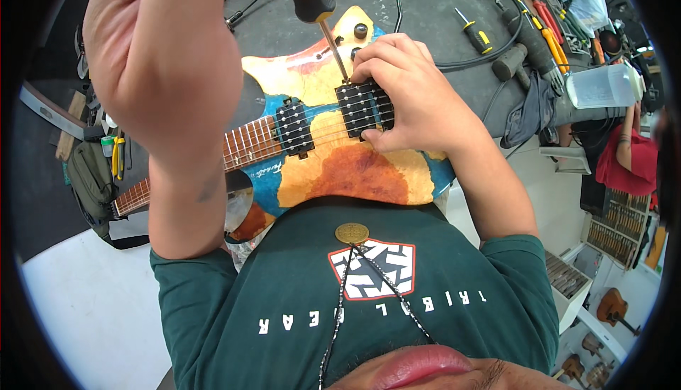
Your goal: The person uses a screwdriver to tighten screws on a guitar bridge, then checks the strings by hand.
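One glossy electric guitar of figured amber, brown and blue wood (355,177) lies face up at the near side of the dark grey surface (425,17), just in front of the person's dark green T-shirt (284,276). Its brown fretted neck (248,144) runs to the lower left, passing behind the left forearm. Strings cross two black rectangular pickups with silver dots, one beside the neck (293,129), the other nearer the bridge (357,114). At the upper edge of that second pickup stands the tip of a slanting screwdriver with a black and yellow handle (312,1).

Of the person's hands, the right hand (418,95) is spread wide across the bridge end, fingers near the screwdriver tip and thumb by the pickup's lower edge. The left hand (163,42) rises beside the screwdriver; its fingers leave the view, so I cannot tell how they are closed.

Farther right on the surface lie a short yellow-and-black screwdriver (477,35) and a clear plastic tub with a white lid (601,87). Beyond is another person in a red top (630,163). At far left sits an olive-green fabric pouch (92,180).
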A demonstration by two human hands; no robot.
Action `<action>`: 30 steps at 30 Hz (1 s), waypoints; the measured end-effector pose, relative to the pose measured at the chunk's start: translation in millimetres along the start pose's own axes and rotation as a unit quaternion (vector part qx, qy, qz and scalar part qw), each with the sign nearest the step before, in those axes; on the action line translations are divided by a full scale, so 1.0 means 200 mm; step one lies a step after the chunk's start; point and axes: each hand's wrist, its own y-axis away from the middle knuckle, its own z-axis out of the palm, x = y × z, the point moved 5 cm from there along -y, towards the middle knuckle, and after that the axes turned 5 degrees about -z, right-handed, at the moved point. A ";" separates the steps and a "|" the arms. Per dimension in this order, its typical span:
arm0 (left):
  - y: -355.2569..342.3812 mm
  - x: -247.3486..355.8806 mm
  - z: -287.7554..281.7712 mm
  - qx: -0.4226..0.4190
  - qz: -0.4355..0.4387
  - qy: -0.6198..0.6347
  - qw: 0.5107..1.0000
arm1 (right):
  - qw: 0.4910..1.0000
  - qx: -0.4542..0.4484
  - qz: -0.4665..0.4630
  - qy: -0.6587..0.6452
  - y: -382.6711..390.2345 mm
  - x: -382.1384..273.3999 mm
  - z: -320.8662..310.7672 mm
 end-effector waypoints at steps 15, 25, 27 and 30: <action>0.02 -0.06 0.05 -0.028 -0.018 -0.011 0.999 | 1.000 -0.001 0.005 -0.003 0.00 0.00 -0.01; 0.02 -0.07 0.06 -0.033 -0.025 -0.009 0.999 | 1.000 -0.004 0.009 -0.007 -0.01 0.00 0.00; 0.01 -0.08 0.07 -0.043 -0.028 -0.015 0.999 | 1.000 -0.003 0.010 -0.005 -0.01 0.00 0.00; 0.00 -0.08 0.07 -0.035 -0.026 -0.004 0.999 | 1.000 -0.001 0.011 -0.005 0.00 0.00 0.00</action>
